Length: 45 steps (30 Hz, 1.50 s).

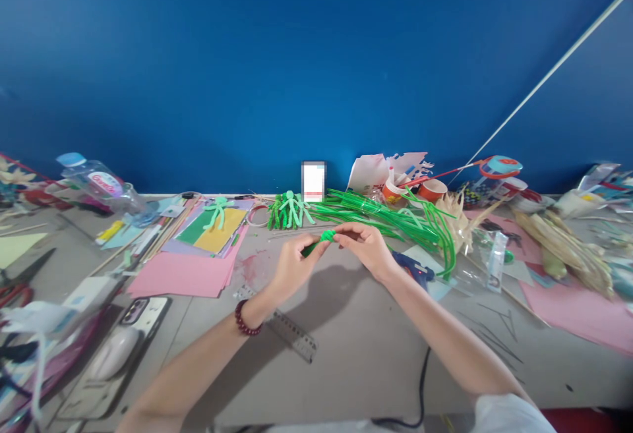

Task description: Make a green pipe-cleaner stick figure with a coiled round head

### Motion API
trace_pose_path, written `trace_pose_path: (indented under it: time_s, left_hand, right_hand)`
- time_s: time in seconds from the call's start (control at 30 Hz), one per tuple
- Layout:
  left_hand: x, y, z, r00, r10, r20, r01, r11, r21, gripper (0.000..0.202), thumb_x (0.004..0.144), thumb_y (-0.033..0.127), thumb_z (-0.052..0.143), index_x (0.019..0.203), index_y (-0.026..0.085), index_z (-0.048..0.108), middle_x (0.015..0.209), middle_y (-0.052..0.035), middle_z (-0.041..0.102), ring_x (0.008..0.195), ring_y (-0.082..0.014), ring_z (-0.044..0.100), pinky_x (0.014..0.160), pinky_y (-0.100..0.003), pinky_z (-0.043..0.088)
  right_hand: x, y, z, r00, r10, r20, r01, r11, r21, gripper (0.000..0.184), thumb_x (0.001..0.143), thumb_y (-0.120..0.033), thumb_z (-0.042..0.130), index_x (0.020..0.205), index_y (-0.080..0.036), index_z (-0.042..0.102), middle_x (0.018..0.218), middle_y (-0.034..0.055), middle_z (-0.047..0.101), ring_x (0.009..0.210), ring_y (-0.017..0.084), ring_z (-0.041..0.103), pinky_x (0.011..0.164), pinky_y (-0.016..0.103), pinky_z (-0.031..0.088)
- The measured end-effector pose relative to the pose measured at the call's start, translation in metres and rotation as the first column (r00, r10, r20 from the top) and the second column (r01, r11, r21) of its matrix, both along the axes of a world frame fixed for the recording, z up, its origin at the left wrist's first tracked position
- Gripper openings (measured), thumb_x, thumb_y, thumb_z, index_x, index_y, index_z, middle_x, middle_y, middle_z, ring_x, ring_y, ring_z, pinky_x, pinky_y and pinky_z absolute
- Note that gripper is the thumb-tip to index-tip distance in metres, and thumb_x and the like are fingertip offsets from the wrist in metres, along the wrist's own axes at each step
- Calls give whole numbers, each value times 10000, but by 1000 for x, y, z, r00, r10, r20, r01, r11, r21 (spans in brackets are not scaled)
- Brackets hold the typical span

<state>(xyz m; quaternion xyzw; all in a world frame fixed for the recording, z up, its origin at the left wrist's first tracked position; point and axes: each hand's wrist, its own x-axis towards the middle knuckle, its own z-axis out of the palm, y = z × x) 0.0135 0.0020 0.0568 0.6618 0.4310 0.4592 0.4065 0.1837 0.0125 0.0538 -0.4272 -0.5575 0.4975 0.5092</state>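
A bright green twisted pipe cleaner piece is held up over the middle of the table, its top looking coiled into a small knot. My left hand is closed round its darker lower end, thumb against the coil. From the other side, the fingertips of my right hand pinch the coil's edge. Just behind my hands lies a long bundle of green pipe cleaners. To its left sit light green many-legged pipe cleaner figures, with darker green ones partly hidden among them.
A clear ruler lies under my left forearm. Pink paper and a phone are at left, a blue glue gun by my right wrist. Red scissors, a plastic bottle and dried husks stand further out.
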Motion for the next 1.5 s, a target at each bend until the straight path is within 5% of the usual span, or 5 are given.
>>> trace_pose_path:
  time_s: [0.2,0.43,0.73,1.13,1.5]
  left_hand:
    - [-1,-4,2,989,57,-133,-40,991,130,259,803,384,574,647,185,629,615,-16,516,616,-148,418,558,-249,281]
    - [-1,2,-3,995,-92,43,97,984,-147,337,785,468,563,666,162,637,514,22,443,501,-102,345,496,-251,240]
    - [-4,6,-1,883,-195,428,408,770,-491,259,764,377,558,641,152,589,502,48,338,451,-70,270,456,-237,221]
    - [-2,5,-5,980,-140,141,182,918,-353,400,755,539,568,622,162,576,459,59,310,443,-75,288,450,-243,181]
    - [0,3,0,988,-128,83,139,980,-143,343,770,453,580,629,143,617,611,-14,585,561,-109,467,529,-234,356]
  right_hand:
    - [-4,-1,-1,998,-56,-32,55,998,-34,192,641,-326,732,751,-179,676,689,15,662,605,129,588,606,279,506]
    - [-4,-3,1,1000,1,-17,0,999,35,184,688,-343,703,761,-182,654,713,20,655,636,142,597,650,301,514]
    - [-1,-6,-4,990,-29,136,-4,973,231,99,789,-280,608,829,-198,647,861,48,668,789,173,621,753,319,496]
    - [-4,-7,-4,994,-19,108,-5,975,220,118,787,-302,619,827,-194,646,868,57,668,793,176,619,736,320,503]
    - [-1,-5,3,950,299,-95,-292,953,78,269,753,-267,674,1016,-215,658,991,52,614,781,139,609,716,292,524]
